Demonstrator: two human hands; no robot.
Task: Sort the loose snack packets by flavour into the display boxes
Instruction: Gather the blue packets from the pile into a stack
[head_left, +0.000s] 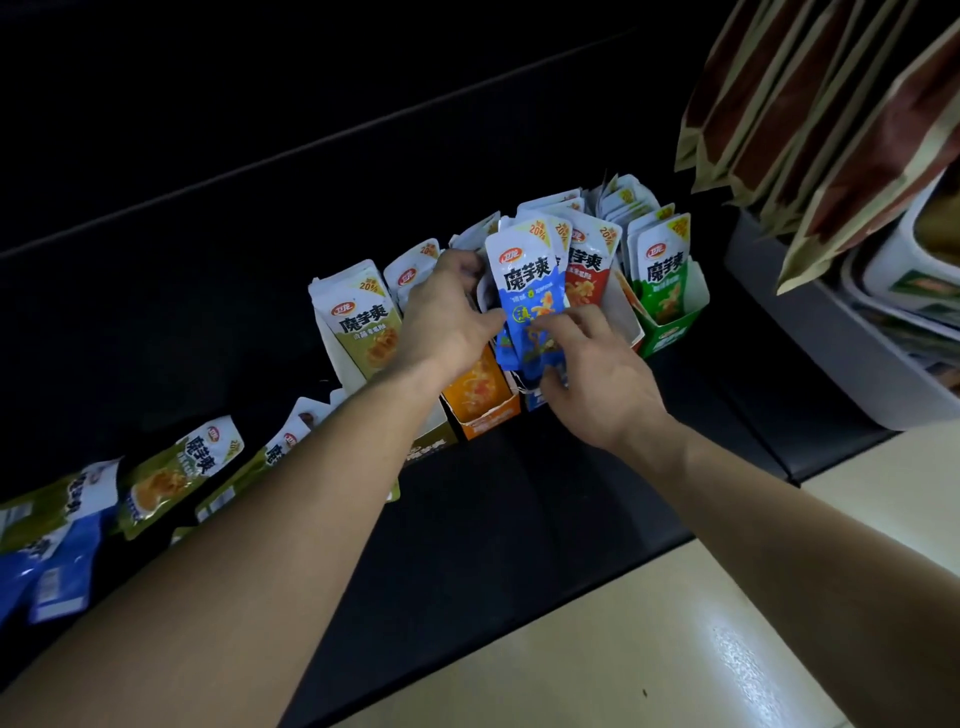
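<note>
Right hand (597, 379) lies over the lower half of the blue packets (532, 291), fingers curled onto their front face and thumb tucked under: a pinch grip. Left hand (452, 312) holds the same bundle at its left edge, thumb on the front, fingers curled behind and partly hidden.

Location: the bundle stands upright, slightly tilted, in the row of display boxes (672, 335), between the orange box (483, 410) and the red packets (587, 286). Its own box is almost wholly covered by the right hand.

Handling, as judged: thin, glossy pouches, light and soft. They are likely to slide over one another and fan out. The sealed edges look stiffer. The best hold is across the flat faces low down, with the second hand squaring the sides. A hard squeeze could crush the contents.

Pose: both forearms reach forward over the dark shelf (519, 519), palms turned down, wrists close together at the boxes.

Loose packets (176, 478), olive and blue, lie unsorted at the near left of the shelf, beside the left forearm.
</note>
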